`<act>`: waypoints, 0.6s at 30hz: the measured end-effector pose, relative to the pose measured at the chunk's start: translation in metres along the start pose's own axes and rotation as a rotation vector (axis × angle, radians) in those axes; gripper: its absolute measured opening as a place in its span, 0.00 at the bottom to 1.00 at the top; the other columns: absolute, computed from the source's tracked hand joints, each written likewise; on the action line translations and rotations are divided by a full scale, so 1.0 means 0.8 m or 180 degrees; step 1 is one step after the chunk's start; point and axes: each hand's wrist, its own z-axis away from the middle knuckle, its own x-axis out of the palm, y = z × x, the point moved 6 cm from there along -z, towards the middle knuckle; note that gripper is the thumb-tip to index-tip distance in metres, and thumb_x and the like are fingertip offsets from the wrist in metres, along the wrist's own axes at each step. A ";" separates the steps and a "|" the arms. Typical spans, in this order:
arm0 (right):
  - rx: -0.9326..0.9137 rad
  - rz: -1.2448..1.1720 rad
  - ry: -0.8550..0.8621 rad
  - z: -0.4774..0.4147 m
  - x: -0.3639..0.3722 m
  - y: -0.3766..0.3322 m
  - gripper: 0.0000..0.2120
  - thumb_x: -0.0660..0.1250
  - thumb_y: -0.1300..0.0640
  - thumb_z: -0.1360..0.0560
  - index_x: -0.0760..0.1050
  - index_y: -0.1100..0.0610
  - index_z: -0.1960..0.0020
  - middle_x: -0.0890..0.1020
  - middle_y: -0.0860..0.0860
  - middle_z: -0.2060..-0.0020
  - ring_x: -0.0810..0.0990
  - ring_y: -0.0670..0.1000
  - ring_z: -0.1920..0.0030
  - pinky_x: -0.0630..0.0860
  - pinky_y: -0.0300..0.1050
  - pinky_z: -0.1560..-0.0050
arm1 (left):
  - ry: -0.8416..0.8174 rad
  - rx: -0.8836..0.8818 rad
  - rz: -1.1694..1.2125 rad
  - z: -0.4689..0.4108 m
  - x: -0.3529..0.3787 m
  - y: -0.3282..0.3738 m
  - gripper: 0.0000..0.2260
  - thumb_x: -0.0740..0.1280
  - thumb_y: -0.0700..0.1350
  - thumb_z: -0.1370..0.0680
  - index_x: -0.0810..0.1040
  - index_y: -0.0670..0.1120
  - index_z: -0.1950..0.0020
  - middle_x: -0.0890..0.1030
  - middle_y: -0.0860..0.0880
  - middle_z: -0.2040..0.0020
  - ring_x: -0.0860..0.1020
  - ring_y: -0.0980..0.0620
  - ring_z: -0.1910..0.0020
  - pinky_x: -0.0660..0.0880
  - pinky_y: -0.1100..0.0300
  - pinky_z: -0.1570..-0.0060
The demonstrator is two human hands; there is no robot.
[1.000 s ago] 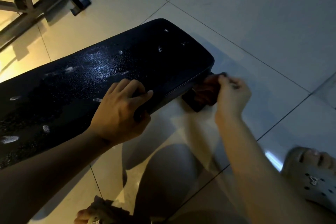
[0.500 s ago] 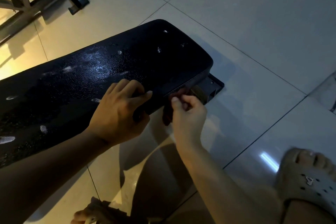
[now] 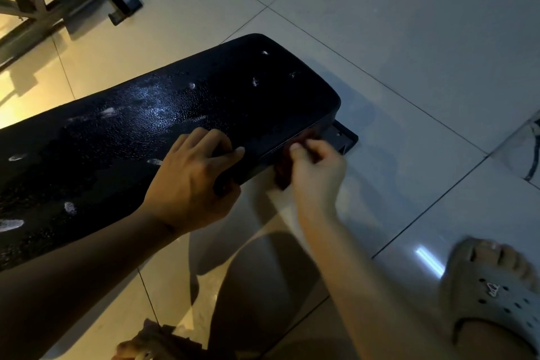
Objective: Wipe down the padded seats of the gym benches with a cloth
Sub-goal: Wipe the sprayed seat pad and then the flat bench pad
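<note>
We clamp our left hand [image 3: 190,181] on the near edge of the padded seat [image 3: 175,102], likely to steady it. Our right hand [image 3: 317,172] pinches the dark red cloth [image 3: 281,174] against the seat's side near its 4 o'clock corner. The black vinyl is pebbled, glossy and flecked with white marks.

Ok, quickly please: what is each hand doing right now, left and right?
Left hand: grips the near edge of the black padded seat.
Right hand: pinches a dark red cloth against the seat's side.
</note>
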 end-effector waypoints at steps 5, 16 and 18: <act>-0.0281 0.0362 -0.0747 0.045 0.021 0.002 0.04 0.67 0.60 0.20 0.81 0.58 0.48 0.81 0.48 0.61 0.82 0.38 0.63 0.80 0.35 0.64 | -0.0049 0.0003 0.0018 -0.001 0.002 -0.003 0.23 0.62 0.54 0.24 0.81 0.45 0.34 0.75 0.46 0.46 0.73 0.43 0.47 0.70 0.50 0.49; 0.0060 0.0010 -0.0652 0.040 0.021 -0.003 0.08 0.69 0.61 0.22 0.82 0.51 0.56 0.83 0.50 0.61 0.83 0.49 0.58 0.82 0.53 0.52 | -0.0012 0.0004 0.0025 0.000 -0.001 0.000 0.22 0.62 0.53 0.25 0.82 0.45 0.36 0.76 0.46 0.48 0.73 0.43 0.49 0.71 0.47 0.52; 0.0037 0.0150 -0.0776 0.041 0.017 -0.005 0.05 0.69 0.61 0.23 0.83 0.55 0.56 0.83 0.54 0.61 0.82 0.53 0.58 0.82 0.56 0.52 | -0.0014 -0.0001 0.0039 -0.001 -0.001 -0.002 0.22 0.62 0.53 0.26 0.81 0.45 0.35 0.75 0.46 0.47 0.73 0.43 0.49 0.71 0.47 0.51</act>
